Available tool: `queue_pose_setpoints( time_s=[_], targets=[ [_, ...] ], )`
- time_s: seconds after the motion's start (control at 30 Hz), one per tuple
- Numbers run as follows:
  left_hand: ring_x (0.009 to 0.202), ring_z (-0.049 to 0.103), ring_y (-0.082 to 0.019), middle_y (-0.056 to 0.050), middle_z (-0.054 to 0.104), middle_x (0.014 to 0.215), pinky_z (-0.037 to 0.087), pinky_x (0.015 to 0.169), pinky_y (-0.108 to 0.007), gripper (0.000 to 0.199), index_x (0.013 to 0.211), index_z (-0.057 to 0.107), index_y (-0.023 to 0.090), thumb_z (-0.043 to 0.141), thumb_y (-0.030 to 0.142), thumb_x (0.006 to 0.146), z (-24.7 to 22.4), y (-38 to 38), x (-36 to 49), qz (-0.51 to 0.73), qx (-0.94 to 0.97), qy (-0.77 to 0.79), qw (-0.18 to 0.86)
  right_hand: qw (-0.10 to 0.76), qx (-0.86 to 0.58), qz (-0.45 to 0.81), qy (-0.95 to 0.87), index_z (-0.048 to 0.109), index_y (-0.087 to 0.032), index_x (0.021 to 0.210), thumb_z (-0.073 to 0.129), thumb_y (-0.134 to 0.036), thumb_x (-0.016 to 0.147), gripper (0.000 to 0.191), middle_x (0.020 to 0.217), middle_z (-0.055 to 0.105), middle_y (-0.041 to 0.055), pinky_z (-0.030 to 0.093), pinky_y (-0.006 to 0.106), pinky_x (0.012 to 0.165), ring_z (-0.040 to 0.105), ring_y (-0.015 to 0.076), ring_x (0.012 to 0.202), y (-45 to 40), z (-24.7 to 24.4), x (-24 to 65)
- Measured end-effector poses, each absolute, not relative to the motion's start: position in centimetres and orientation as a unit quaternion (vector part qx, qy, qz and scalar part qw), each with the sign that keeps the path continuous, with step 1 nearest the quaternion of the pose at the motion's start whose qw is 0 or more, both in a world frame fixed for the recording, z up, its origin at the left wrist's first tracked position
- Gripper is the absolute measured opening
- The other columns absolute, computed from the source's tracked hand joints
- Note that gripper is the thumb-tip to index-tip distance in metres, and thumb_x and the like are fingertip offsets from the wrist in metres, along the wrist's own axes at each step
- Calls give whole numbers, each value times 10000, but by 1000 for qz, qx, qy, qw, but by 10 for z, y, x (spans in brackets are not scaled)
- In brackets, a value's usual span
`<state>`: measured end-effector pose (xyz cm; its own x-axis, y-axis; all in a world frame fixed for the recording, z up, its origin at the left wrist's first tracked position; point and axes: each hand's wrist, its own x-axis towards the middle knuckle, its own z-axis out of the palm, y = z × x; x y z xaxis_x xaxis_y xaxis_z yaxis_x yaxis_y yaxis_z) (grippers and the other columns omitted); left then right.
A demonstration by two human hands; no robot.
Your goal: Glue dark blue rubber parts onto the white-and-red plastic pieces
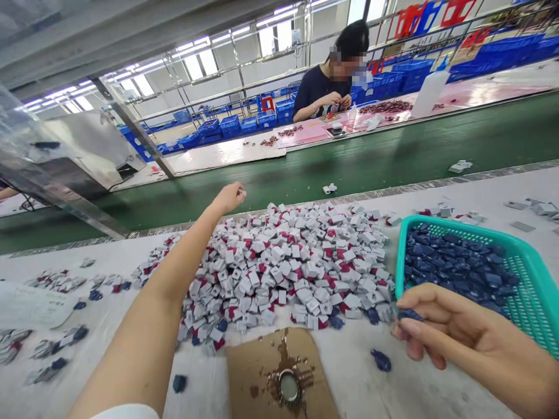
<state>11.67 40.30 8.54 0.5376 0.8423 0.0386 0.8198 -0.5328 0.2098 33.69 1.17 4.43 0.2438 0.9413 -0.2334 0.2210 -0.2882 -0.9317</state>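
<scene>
My left hand (pixel 227 198) is stretched out over the far table edge, beside the green conveyor belt (pixel 271 180). Its fingers are closed, and a tiny pale spot shows at their tips, too small to name. In front of the basket, my right hand (pixel 458 334) pinches a small dark blue plastic piece (pixel 409 315) between thumb and fingers. A large heap of light grey block-like pieces (pixel 283 262), mixed with dark red ones, lies between the hands. Many similar dark blue pieces (pixel 449 262) fill part of a teal basket (pixel 530 256). One loose blue piece (pixel 381 360) rests below my right hand.
Cardboard (pixel 253 378) with brown wet stains carries a small round cap-like dish (pixel 289 387). Grey pieces (pixel 329 188) lie on the belt. Across it, a person (pixel 325 87) handles small parts near a white bottle (pixel 430 93). A metal post (pixel 131 122) stands at left.
</scene>
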Motion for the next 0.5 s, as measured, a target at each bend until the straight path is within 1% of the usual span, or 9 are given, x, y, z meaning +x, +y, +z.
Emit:
queue_pose_setpoints(
  time_s=[0.03, 0.1, 0.2, 0.27, 0.33, 0.37, 0.43, 0.5],
  targets=[
    [821, 598, -142, -66, 634, 973, 495, 794, -315, 280, 1138, 520, 119, 432, 300, 943, 91, 390, 108, 100, 869, 478, 86, 393, -662, 431, -471, 558, -234, 892, 588, -559, 794, 342, 618, 576, 21, 493, 252, 453, 583, 177, 542, 14, 47, 324],
    [718, 584, -123, -51, 635, 910, 486, 721, -277, 263, 1139, 490, 148, 414, 302, 939, 98, 355, 86, 173, 856, 470, 128, 370, -642, 400, -540, 538, -217, 854, 542, -503, 834, 286, 607, 534, -3, 448, 226, 451, 544, 148, 535, 16, 46, 294],
    [586, 541, -111, -14, 589, 797, 436, 539, -233, 222, 1062, 493, 203, 510, 335, 884, 99, 279, 44, 293, 798, 452, 271, 331, -605, 391, -609, 528, -217, 887, 464, -406, 888, 200, 669, 557, -3, 418, 209, 485, 548, 137, 593, 12, 35, 253],
    [565, 527, -114, -4, 560, 763, 373, 435, -199, 263, 1040, 485, 228, 582, 356, 832, 92, 219, 16, 354, 723, 459, 376, 277, -585, 404, -646, 512, -221, 948, 390, -343, 927, 175, 697, 584, -7, 406, 205, 497, 554, 130, 595, 9, 26, 235],
    [586, 545, -121, -11, 578, 798, 340, 368, -174, 330, 1044, 473, 246, 638, 365, 784, 80, 161, -10, 398, 637, 469, 464, 230, -571, 389, -685, 495, -221, 979, 347, -308, 945, 175, 751, 623, 1, 415, 208, 525, 584, 133, 626, 9, 19, 225],
    [606, 564, -125, -14, 594, 828, 345, 351, -165, 356, 1046, 471, 253, 660, 363, 765, 72, 135, -20, 417, 596, 470, 500, 212, -566, 369, -706, 494, -220, 974, 341, -300, 947, 174, 784, 639, 8, 425, 212, 545, 601, 139, 651, 10, 16, 223],
    [652, 608, -129, -11, 613, 874, 403, 363, -154, 382, 1043, 478, 265, 695, 348, 740, 54, 91, -37, 443, 519, 480, 551, 177, -555, 316, -749, 501, -219, 934, 345, -288, 943, 171, 840, 658, 28, 440, 228, 578, 627, 161, 703, 12, 12, 219],
    [665, 645, -133, 3, 620, 853, 459, 400, -155, 402, 1026, 497, 261, 731, 341, 710, 37, 60, -45, 468, 446, 497, 579, 142, -539, 262, -788, 512, -213, 888, 347, -275, 933, 182, 827, 659, 44, 436, 245, 570, 630, 184, 696, 16, 8, 216]
  ],
)
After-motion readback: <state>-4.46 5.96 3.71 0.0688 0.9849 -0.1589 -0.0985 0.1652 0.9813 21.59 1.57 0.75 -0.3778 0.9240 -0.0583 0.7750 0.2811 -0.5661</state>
